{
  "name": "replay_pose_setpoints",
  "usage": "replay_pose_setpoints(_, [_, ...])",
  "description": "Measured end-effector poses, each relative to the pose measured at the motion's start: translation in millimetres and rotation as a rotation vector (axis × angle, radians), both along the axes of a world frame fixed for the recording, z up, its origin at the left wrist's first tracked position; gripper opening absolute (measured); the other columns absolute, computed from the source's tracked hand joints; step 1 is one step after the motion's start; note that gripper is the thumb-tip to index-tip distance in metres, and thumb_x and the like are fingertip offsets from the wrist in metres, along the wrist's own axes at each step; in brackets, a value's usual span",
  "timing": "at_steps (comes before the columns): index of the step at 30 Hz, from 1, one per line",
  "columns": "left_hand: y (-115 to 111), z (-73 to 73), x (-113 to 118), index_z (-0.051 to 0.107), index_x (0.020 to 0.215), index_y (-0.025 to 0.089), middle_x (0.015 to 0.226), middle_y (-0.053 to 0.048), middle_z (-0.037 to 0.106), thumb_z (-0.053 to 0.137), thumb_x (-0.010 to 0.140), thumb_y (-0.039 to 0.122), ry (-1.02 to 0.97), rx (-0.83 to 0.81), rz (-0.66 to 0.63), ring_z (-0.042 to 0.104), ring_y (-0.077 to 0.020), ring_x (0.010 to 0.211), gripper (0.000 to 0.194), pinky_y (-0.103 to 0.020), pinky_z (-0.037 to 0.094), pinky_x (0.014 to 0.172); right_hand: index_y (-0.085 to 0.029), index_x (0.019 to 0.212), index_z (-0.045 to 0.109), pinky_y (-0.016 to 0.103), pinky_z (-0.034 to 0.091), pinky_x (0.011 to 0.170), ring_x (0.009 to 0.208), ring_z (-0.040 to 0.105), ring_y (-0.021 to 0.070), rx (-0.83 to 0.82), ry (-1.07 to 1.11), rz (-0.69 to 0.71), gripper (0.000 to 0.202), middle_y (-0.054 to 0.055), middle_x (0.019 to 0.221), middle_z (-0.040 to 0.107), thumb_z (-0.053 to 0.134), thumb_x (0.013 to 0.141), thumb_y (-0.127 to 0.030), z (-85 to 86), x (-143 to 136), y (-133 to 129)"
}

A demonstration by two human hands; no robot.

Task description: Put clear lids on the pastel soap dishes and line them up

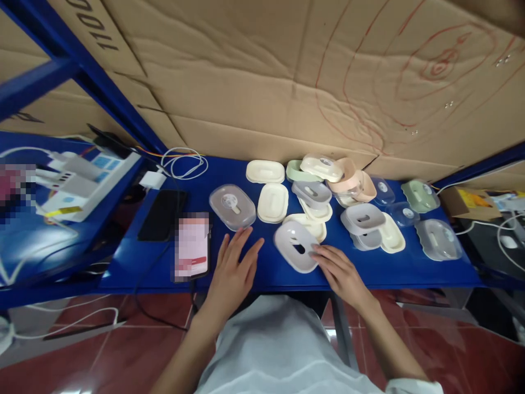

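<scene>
My right hand (338,273) has its fingers closed on the right edge of a grey soap dish shell (292,249), which has an oval hole through it. The shell is tilted a little at the front of the blue table. My left hand (234,268) is open, its fingers spread, with the fingertips just short of a grey soap dish under a clear lid (232,207). Behind the shell, a cream tray (315,230) is partly covered by it. Another cream tray (273,203) lies flat between the lidded dish and a stack with a grey shell (311,194) on top.
Peach soap dish parts (361,186) pile up at the back. Grey shells (363,219), clear lids (404,214) and a lidded green dish (420,196) lie to the right. A lit phone (192,246), a dark phone (159,215) and cables are on the left. Cardboard (254,82) walls the back.
</scene>
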State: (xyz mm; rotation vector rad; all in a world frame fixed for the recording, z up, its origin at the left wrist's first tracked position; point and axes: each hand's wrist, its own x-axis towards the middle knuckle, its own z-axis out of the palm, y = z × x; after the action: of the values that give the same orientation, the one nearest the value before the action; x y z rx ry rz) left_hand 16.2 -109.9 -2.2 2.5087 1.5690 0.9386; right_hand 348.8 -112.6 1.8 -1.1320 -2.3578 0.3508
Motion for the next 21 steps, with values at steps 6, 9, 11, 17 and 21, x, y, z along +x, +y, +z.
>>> replay_pose_setpoints(6, [-10.3, 0.0, 18.7, 0.069, 0.139, 0.024, 0.159, -0.011, 0.062, 0.055, 0.105, 0.012, 0.124, -0.064, -0.28, 0.052, -0.0327, 0.154, 0.039, -0.057, 0.048, 0.124, -0.03, 0.169, 0.041, 0.058, 0.046, 0.128, 0.157, 0.048, 0.0274, -0.008, -0.024, -0.093, 0.061, 0.009, 0.166, 0.053, 0.043, 0.111, -0.012, -12.5, -3.9, 15.3])
replay_pose_setpoints(9, [-17.4, -4.9, 13.3, 0.07, 0.136, 0.021, 0.14, -0.011, 0.074, 0.063, 0.106, 0.018, 0.013, -0.015, -0.23, 0.065, -0.0284, 0.14, 0.031, -0.045, 0.059, 0.113, -0.03, 0.163, 0.051, 0.063, 0.045, 0.128, 0.153, 0.053, 0.0309, 0.003, -0.076, -0.182, 0.052, 0.008, 0.155, 0.065, 0.051, 0.111, -0.021, -17.0, -4.0, 24.3])
replay_pose_setpoints(11, [-21.1, -6.0, 7.7, 0.066, 0.141, 0.021, 0.134, -0.01, 0.076, 0.067, 0.105, 0.018, -0.076, 0.018, -0.162, 0.07, -0.0257, 0.132, 0.036, -0.042, 0.061, 0.111, -0.03, 0.158, 0.057, 0.058, 0.05, 0.125, 0.151, 0.055, 0.0303, -0.027, -0.059, -0.158, 0.047, 0.008, 0.152, 0.068, 0.053, 0.111, -0.023, -17.8, -7.2, 21.2])
replay_pose_setpoints(17, [-20.9, -5.6, 14.5, 0.067, 0.14, 0.023, 0.132, -0.01, 0.076, 0.067, 0.104, 0.015, -0.094, 0.025, -0.109, 0.071, -0.0275, 0.13, 0.037, -0.045, 0.062, 0.11, -0.035, 0.165, 0.046, 0.056, 0.054, 0.12, 0.151, 0.055, 0.0307, -0.08, 0.075, -0.19, 0.055, 0.01, 0.164, 0.056, 0.048, 0.111, -0.024, -15.6, -25.6, -6.2])
replay_pose_setpoints(21, [-13.0, -6.2, 29.2, 0.069, 0.138, 0.022, 0.134, -0.011, 0.076, 0.062, 0.104, 0.012, -0.043, 0.032, -0.153, 0.068, -0.029, 0.136, 0.036, -0.047, 0.058, 0.113, -0.036, 0.171, 0.034, 0.057, 0.052, 0.122, 0.154, 0.052, 0.0316, -0.1, 0.07, -0.243, 0.061, 0.01, 0.168, 0.05, 0.049, 0.112, -0.031, -16.3, -24.3, -6.4])
